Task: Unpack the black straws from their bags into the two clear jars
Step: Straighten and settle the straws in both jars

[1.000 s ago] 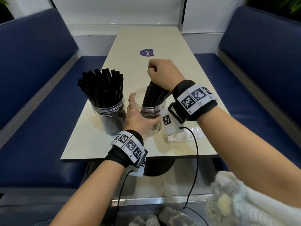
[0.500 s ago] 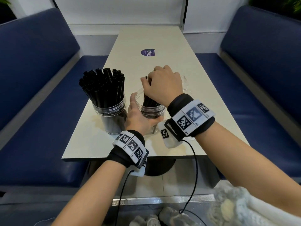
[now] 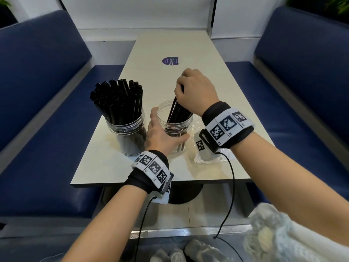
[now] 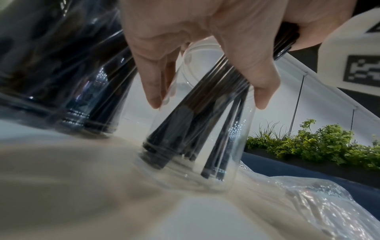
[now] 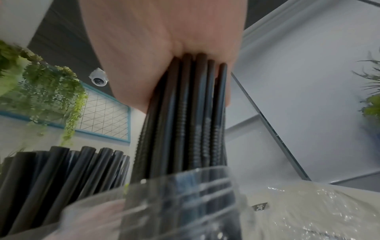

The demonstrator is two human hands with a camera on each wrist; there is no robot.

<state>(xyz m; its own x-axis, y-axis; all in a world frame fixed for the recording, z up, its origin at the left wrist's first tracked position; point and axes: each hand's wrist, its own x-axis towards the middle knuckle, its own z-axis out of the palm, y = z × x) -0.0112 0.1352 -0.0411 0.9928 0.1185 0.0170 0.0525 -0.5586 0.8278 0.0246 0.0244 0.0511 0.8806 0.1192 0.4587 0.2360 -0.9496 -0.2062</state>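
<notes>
Two clear jars stand near the table's front. The left jar is packed with upright black straws. My left hand grips the right jar around its side, thumb and fingers curled on the wall. My right hand holds a bundle of black straws by their tops, their lower ends inside this jar. In the right wrist view the bundle runs down from my palm into the jar's mouth. An empty clear bag lies right of the jar.
The beige table runs away from me with a round purple sticker at its middle. Blue bench seats flank both sides. Crumpled clear plastic lies right of the jar. White cloth sits at my lower right.
My right hand dipped toward the jar with the straws half a second ago and has now risen again, still gripping the bundle's tops. My left hand kept its hold on the jar.
</notes>
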